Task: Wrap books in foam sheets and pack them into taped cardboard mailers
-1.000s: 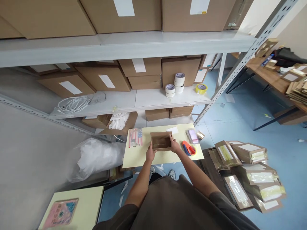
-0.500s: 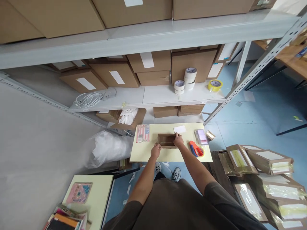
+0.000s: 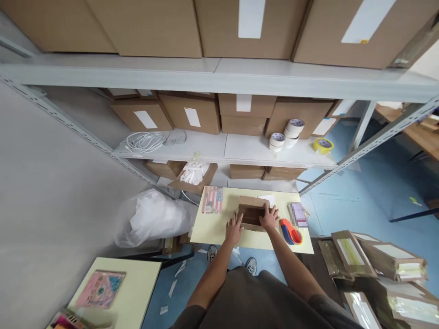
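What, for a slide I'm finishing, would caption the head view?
Left hand and right hand at an open box on a table, tape dispenser to the right.

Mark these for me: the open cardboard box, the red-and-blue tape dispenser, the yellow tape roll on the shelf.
Open cardboard box [image 3: 253, 203]: head view, on its far panel.
Tape dispenser [image 3: 288, 229]: head view, on its red body.
Yellow tape roll [image 3: 321, 150]: head view, on its near side.

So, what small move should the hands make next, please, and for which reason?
Probably the right hand should steady the cardboard box while the left hand reaches for the flag-printed item: the box is open at the top, and that item lies to its left, nearer the left hand.
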Available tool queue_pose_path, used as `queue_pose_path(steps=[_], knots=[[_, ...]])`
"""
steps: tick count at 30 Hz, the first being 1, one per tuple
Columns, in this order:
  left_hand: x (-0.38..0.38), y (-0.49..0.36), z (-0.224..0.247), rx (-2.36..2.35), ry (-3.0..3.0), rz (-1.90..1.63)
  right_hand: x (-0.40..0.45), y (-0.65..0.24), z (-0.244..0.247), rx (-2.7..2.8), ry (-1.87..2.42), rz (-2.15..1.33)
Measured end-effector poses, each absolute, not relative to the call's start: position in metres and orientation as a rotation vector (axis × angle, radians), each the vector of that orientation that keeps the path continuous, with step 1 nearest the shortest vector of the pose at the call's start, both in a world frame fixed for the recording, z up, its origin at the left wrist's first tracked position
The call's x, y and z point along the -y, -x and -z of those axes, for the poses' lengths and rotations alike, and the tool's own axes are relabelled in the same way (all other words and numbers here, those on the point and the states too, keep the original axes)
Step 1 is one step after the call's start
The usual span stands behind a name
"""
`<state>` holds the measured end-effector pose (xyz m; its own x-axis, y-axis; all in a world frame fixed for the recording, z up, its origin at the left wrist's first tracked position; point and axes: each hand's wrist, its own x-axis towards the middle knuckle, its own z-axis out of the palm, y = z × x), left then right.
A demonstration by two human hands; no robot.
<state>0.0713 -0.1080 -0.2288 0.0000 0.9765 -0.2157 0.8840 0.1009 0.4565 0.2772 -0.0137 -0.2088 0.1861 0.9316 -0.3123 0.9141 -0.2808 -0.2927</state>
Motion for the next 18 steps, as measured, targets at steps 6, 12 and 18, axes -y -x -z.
queue_pose_path(steps=[6, 12, 18], knots=[[0.11, -0.035, 0.242, -1.801, -1.833, -0.533, 0.018, -0.206, 0.196, 1.98, 1.89, -0.531], [0.068, 0.05, 0.256, -1.79, -1.534, -0.782, -0.004, -0.107, 0.216, 2.163, 1.502, -0.84], [0.026, 0.134, 0.279, -1.877, -1.269, -0.647, -0.022, -0.047, 0.256, 2.162, 1.634, -1.222]])
